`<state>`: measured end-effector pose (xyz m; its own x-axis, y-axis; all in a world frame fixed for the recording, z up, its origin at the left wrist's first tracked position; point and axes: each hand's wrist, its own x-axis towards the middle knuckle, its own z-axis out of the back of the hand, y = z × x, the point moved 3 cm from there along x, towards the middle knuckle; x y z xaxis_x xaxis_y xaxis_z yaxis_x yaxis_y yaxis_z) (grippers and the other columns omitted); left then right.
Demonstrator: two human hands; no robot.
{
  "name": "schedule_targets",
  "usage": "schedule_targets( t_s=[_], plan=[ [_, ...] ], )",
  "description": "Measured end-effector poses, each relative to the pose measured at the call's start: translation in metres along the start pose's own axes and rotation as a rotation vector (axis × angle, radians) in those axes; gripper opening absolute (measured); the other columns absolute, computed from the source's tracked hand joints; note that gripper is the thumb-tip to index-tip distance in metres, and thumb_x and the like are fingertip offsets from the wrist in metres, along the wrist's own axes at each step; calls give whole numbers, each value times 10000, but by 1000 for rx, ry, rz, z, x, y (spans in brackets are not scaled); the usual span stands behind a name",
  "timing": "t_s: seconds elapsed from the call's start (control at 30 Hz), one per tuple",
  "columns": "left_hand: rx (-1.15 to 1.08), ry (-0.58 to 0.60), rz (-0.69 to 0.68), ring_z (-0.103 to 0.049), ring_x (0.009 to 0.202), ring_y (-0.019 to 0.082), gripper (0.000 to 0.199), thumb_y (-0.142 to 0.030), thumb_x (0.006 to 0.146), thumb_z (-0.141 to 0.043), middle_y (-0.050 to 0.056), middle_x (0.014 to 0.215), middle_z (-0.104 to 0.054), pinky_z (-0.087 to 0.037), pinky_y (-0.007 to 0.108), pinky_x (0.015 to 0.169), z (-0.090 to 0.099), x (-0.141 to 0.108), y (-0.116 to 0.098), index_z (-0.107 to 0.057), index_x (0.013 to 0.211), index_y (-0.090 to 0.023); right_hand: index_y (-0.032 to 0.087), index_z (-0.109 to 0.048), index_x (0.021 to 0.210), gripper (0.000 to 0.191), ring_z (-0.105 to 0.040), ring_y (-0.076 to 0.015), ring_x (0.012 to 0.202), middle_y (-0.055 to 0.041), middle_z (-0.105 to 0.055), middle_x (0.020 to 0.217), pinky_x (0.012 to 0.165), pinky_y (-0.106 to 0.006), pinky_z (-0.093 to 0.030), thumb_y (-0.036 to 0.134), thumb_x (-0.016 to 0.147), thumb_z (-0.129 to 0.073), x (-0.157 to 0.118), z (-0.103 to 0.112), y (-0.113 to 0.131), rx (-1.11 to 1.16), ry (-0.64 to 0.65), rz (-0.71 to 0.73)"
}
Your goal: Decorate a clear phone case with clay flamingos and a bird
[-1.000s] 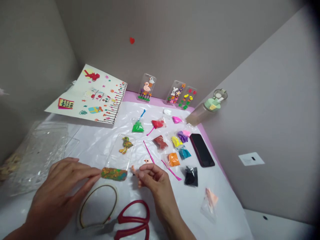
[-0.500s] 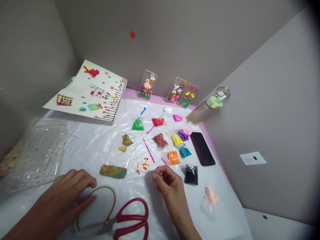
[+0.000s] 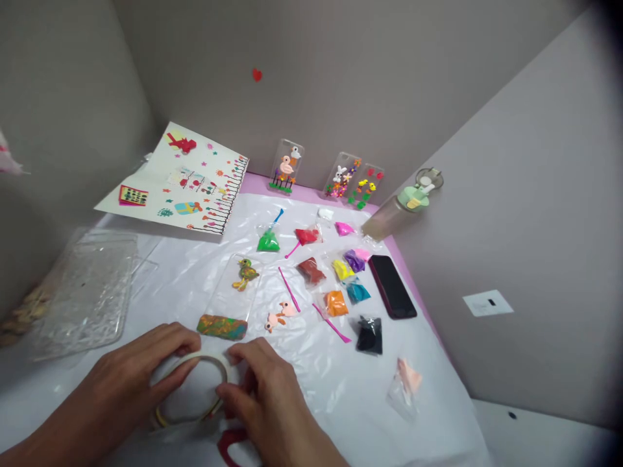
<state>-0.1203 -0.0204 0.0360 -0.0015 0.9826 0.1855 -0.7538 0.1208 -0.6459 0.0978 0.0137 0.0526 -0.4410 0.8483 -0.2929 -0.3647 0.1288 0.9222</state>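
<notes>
A roll of tape (image 3: 217, 360) stands between my two hands at the near side of the table. My left hand (image 3: 146, 366) grips its left rim between thumb and fingers. On the right rim, the thumb and index finger of my right hand (image 3: 270, 389) are closed too. Red-handled scissors (image 3: 226, 442) lie partly hidden beneath my right hand. Just beyond the roll is a clear phone case (image 3: 228, 299) bearing a mottled clay duck (image 3: 246, 275) and a mottled clay strip (image 3: 222, 327). Small pink clay birds (image 3: 276, 319) lie to its right.
Several clay packets, including a black one (image 3: 370, 335) and an orange one (image 3: 335, 303), lie mid-table with pink modelling tools (image 3: 333, 324). A phone (image 3: 392, 287) and bottle (image 3: 395, 211) are right. Decorated cases (image 3: 287, 166) lean on the wall; clear plastic cases (image 3: 92, 292) lie left.
My right hand has moved left and down from beside the pink clay birds onto the tape roll, now covering most of the scissors. My left hand has closed on the roll, which is slightly raised.
</notes>
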Motion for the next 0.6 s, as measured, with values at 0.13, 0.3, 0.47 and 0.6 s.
schedule_targets(
  t_s=[0.13,0.3,0.47,0.6],
  plan=[
    [-122,63,100,-764,714,175,144,-452,928,-664,-77,801,-778,-586,179,669,5,4,-6,-724,906,-323,239,-822,903,62,-438,-127,595,38,-558,667,563,-240,-322,235,855,-783,9,-6,3,278,36,-63],
    [-243,30,115,-792,762,192,199,-528,880,-715,-47,836,-809,-607,182,703,13,12,-9,-746,923,-336,190,-778,870,279,-455,-103,533,49,-572,590,546,-218,-388,437,766,-856,17,-6,0,560,-2,-179],
    [-277,-22,218,-760,731,193,184,-495,881,-702,-51,788,-776,-603,198,653,24,12,-19,-739,853,-317,183,-772,838,212,-499,-117,565,26,-613,628,556,-227,-409,368,751,-827,17,0,2,579,-50,-136],
    [-371,7,240,-743,750,183,165,-455,882,-687,-50,776,-772,-583,210,705,19,12,-33,-766,810,-330,226,-833,956,174,-432,-113,582,44,-562,660,557,-229,-359,280,794,-803,8,3,14,396,-15,-45]
  ],
)
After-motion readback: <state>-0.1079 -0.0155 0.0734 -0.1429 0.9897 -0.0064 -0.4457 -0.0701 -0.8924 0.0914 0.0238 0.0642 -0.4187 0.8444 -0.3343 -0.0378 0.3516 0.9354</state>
